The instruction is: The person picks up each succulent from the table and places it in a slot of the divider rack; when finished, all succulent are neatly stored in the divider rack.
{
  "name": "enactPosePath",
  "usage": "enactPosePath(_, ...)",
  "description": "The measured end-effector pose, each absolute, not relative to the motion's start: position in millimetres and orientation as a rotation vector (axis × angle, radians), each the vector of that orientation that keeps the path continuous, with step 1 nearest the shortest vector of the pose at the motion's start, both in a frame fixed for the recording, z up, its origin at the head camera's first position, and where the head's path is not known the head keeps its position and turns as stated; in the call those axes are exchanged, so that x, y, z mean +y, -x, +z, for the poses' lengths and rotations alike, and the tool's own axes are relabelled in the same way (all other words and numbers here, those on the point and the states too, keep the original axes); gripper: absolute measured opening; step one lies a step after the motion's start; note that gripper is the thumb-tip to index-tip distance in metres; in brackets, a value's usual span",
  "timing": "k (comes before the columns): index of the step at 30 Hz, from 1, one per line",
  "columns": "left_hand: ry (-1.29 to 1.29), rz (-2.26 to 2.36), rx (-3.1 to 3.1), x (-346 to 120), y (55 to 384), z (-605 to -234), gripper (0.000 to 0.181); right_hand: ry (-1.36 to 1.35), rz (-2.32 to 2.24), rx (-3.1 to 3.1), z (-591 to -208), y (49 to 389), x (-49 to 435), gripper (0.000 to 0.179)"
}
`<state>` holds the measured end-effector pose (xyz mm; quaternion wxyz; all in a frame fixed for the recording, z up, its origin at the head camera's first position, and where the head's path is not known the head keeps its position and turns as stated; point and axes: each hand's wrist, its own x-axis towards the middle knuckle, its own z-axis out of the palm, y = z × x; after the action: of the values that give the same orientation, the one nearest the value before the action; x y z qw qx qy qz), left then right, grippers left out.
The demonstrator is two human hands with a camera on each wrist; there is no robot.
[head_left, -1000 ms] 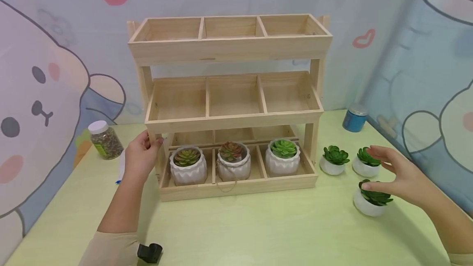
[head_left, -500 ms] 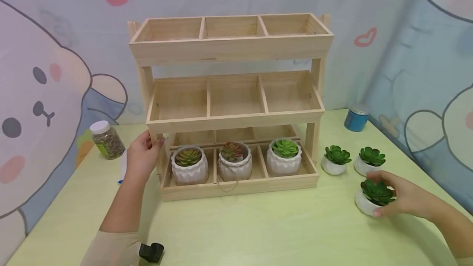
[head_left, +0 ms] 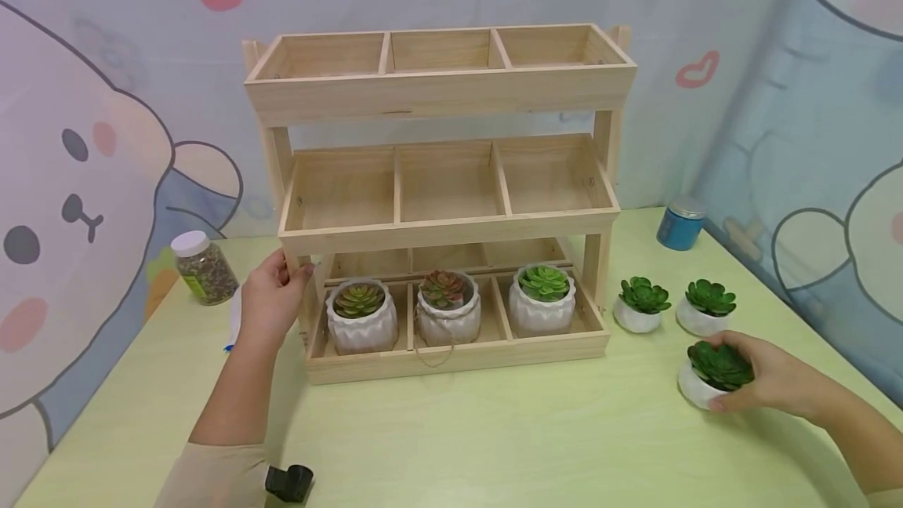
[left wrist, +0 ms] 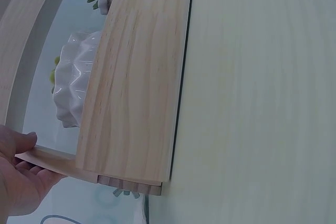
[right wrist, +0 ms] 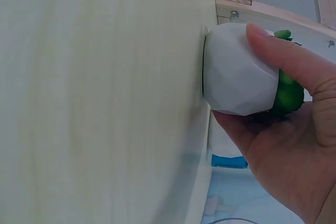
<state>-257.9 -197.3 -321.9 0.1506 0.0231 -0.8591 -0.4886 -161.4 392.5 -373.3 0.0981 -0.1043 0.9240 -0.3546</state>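
Observation:
My left hand (head_left: pixel 273 300) grips the left upright of the wooden three-tier shelf (head_left: pixel 437 232), thumb on one side and fingers on the other, as the left wrist view also shows. On the right, my right hand (head_left: pixel 779 379) holds a small potted succulent (head_left: pixel 719 367) by its white faceted pot (right wrist: pixel 239 69), thumb on the near side and fingers on the far side. The pot's base is right at the tabletop. Two similar green succulents stand just behind it, one at the left (head_left: pixel 642 304) and one at the right (head_left: pixel 705 306).
Three white ruffled pots, one with a yellow-green succulent (head_left: pixel 361 320), one reddish (head_left: pixel 447 308), one bright green (head_left: pixel 542 300), fill the bottom tier. A white-lidded jar (head_left: pixel 204 267) stands left of the shelf. A blue jar (head_left: pixel 680 224) sits at the back right, near the wall.
My right hand has come down from above the nearest succulent and closed around its pot. The left hand stays on the shelf upright.

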Motion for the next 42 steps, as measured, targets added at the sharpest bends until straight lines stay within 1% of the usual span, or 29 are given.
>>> enactPosePath(6,-0.057,-1.408,-2.459,-198,257,-321,0.041,0.367,-1.081,2.775,-368,164,385,0.067)
enactPosePath(13,-0.044,-1.411,-2.458,-199,257,-321,0.042,0.649,-1.28,2.654,-362,165,357,0.055)
enactPosePath(18,-0.042,-1.416,-2.463,-199,261,-324,0.042,0.801,-1.33,2.546,-361,165,324,0.055)
enactPosePath(25,-0.045,-1.401,-2.475,-199,262,-326,0.043,0.867,-1.217,2.553,-356,161,265,0.06)
enactPosePath(34,-0.047,-1.394,-2.468,-200,263,-327,0.041,1.007,-1.192,2.439,-353,164,199,0.057)
enactPosePath(42,-0.058,-1.401,-2.459,-201,263,-328,0.041,1.027,-1.116,2.401,-344,170,148,0.059)
